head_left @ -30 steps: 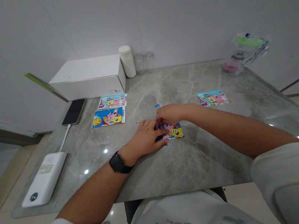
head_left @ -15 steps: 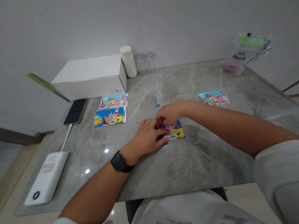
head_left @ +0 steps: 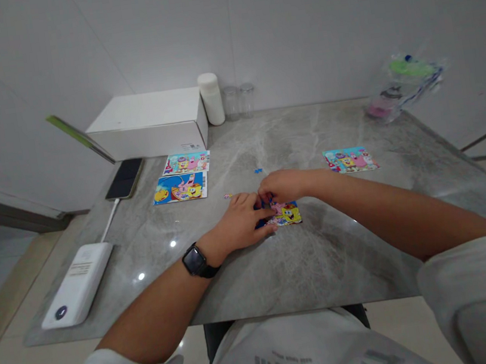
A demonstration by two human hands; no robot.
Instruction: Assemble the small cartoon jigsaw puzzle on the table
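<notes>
A small jigsaw puzzle (head_left: 290, 214) with a yellow and a pink cartoon figure lies on the table, partly covered by both hands. My left hand (head_left: 244, 221) rests flat across its left side, fingers spread and touching the pieces. Over the puzzle's upper edge, my right hand (head_left: 277, 188) is closed in a pinch; whatever lies between its fingertips is hidden. One loose blue puzzle piece (head_left: 258, 171) sits just beyond the right hand. Another loose colourful piece (head_left: 227, 196) lies past the left hand's knuckles.
Two cartoon picture cards, one blue (head_left: 179, 188) and one turquoise (head_left: 186, 163), lie at left; a puzzle picture (head_left: 351, 159) lies at right. Behind stand a white box (head_left: 145, 126), white bottle (head_left: 212, 99) and two jars. A phone (head_left: 125, 179), power bank (head_left: 76, 285) and plastic bag (head_left: 401, 84) flank them.
My right hand has dipped slightly toward the puzzle's upper edge and covers more of it. My left hand stays in place on the puzzle. The whole view has shifted a little.
</notes>
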